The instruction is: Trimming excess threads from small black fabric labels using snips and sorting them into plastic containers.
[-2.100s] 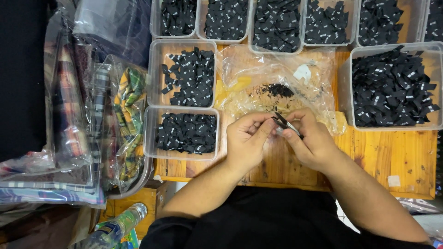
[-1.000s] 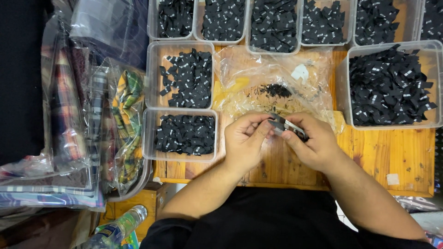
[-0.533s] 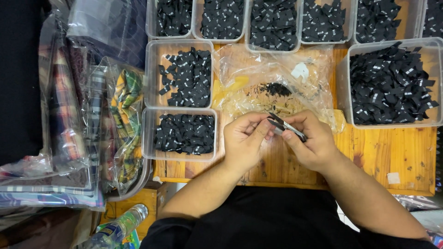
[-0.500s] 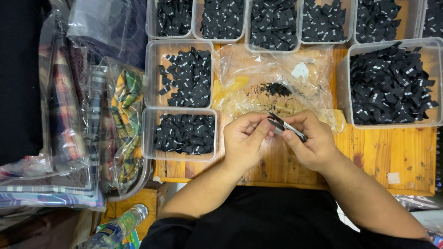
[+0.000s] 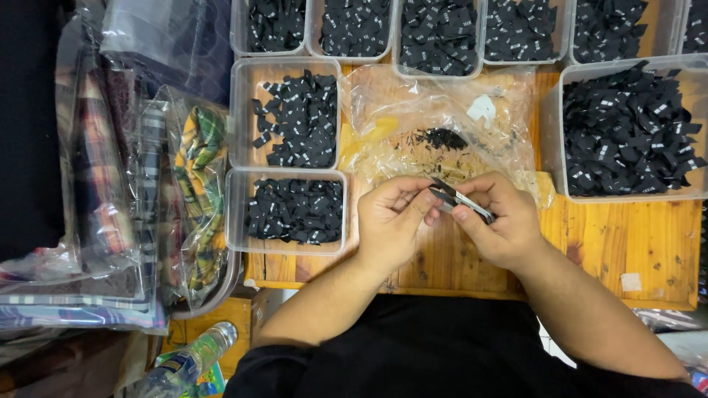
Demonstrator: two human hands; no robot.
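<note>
Snips [image 5: 461, 200] sit above the wooden table [image 5: 634, 243], held in the right hand [image 5: 498, 221], fingers wrapped round the handle. Left hand [image 5: 391, 221] pinches narrow at the blade tip; what it holds is too small to tell. Plastic bag [image 5: 442, 118] with black scraps just behind. Tubs of black labels [image 5: 295, 210] left and around.

Counter [image 5: 627, 236]: bare wood, matt, grain and stains visible. Tubs [image 5: 240, 221]: clear, smooth plastic. Labels [image 5: 295, 210]: black woven cloth, matt. Bag [image 5: 442, 110] at 12 o'clock: thin, crinkled, glossy film. Snips [image 5: 461, 200]: bright metal blades. Folded fabrics [image 5: 110, 184] at 9 o'clock: plaid cloth under shiny wrap.
</note>
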